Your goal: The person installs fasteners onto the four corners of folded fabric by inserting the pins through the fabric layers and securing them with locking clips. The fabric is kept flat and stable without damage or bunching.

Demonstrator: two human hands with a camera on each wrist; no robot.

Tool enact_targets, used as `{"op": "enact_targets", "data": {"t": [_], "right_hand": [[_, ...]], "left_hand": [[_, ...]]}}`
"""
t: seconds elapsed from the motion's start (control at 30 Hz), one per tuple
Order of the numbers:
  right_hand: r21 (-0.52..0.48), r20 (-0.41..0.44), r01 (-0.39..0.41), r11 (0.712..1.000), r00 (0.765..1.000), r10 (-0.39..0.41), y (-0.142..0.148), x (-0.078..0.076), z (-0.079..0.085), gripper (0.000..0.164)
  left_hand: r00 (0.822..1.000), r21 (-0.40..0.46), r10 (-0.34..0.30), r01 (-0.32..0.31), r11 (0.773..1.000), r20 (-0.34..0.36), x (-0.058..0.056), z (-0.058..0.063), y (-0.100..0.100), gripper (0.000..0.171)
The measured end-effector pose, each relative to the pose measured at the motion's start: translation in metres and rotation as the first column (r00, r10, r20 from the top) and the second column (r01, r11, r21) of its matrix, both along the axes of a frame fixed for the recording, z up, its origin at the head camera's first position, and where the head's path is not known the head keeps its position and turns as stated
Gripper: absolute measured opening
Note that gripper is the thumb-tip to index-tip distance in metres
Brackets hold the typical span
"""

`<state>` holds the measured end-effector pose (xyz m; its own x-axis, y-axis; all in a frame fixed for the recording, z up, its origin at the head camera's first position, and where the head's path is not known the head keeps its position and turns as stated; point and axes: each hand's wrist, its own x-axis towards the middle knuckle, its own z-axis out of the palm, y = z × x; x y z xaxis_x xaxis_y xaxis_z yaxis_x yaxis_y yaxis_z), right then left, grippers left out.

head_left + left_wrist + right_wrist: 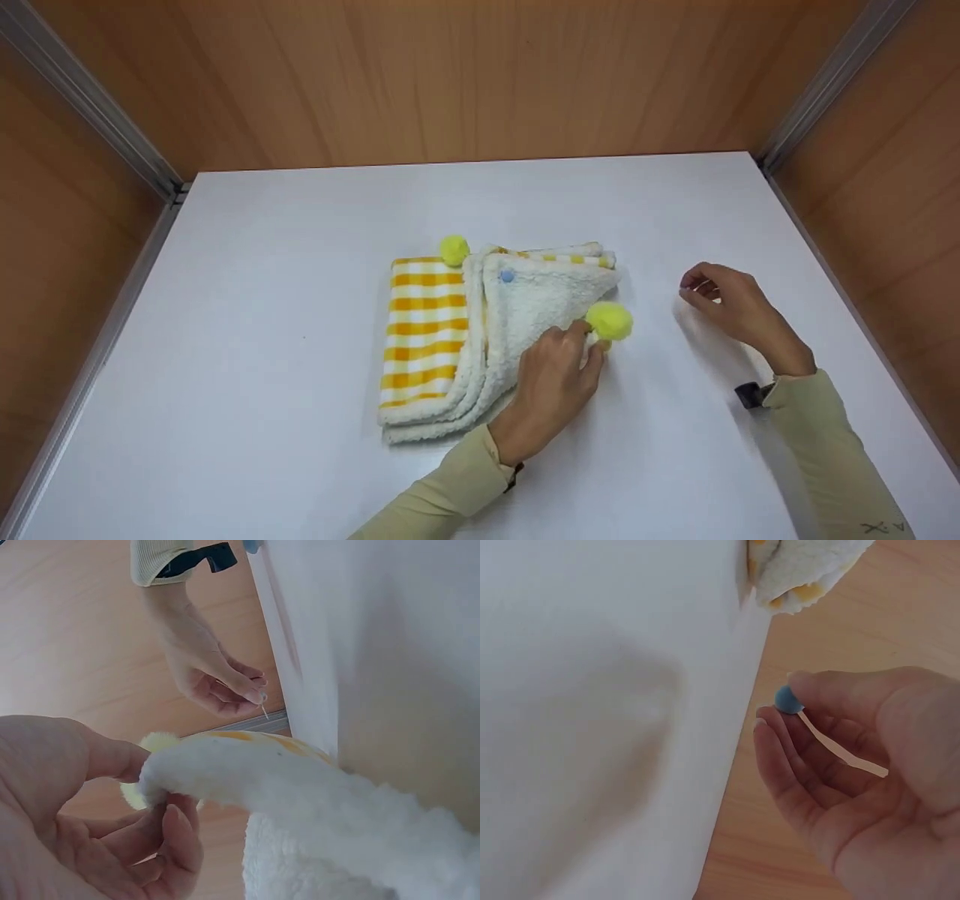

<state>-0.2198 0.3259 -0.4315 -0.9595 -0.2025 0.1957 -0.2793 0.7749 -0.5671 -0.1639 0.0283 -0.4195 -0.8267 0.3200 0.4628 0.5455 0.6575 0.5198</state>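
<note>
A folded blanket [424,322], yellow-and-white checked on one face and white fleece on the other, lies on the white table. My left hand [551,386] pinches its near right corner, which carries a fluffy yellow pompom [610,321]; the left wrist view shows thumb and fingers round the fleece edge [217,772]. Off to the blanket's right, above the table, my right hand [739,307] holds a small blue ball [786,700] between thumb and fingertips. From the ball a thin pale strip [840,750] runs back into the palm.
A second yellow pompom [454,250] sits at the blanket's far edge. On the fleece flap lies a small blue round piece [508,276]. Wooden panels [480,82] with metal rails stand behind and on both sides of the table [240,315].
</note>
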Motion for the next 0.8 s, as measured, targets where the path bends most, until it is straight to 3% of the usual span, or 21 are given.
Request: {"op": "enact_targets", "data": {"t": [0.3, 0.53, 0.8], "right_hand": [[-0.032, -0.085, -0.048, 0.998, 0.995, 0.045, -0.018, 0.029, 0.016, 0.015], [-0.051, -0.161, -0.123, 0.991, 0.981, 0.113, -0.034, 0.045, 0.022, 0.018], [-0.080, -0.139, -0.194, 0.978, 0.974, 0.181, -0.053, 0.061, 0.028, 0.022]], "left_hand": [[0.992, 0.095, -0.087, 0.078, 0.992, 0.096, -0.005, 0.003, -0.003, 0.010], [0.993, 0.116, -0.079, 0.069, 0.991, 0.088, -0.006, 0.003, -0.005, 0.010], [0.992, 0.108, -0.069, 0.057, 0.993, 0.110, -0.009, 0.006, -0.006, 0.010]]}}
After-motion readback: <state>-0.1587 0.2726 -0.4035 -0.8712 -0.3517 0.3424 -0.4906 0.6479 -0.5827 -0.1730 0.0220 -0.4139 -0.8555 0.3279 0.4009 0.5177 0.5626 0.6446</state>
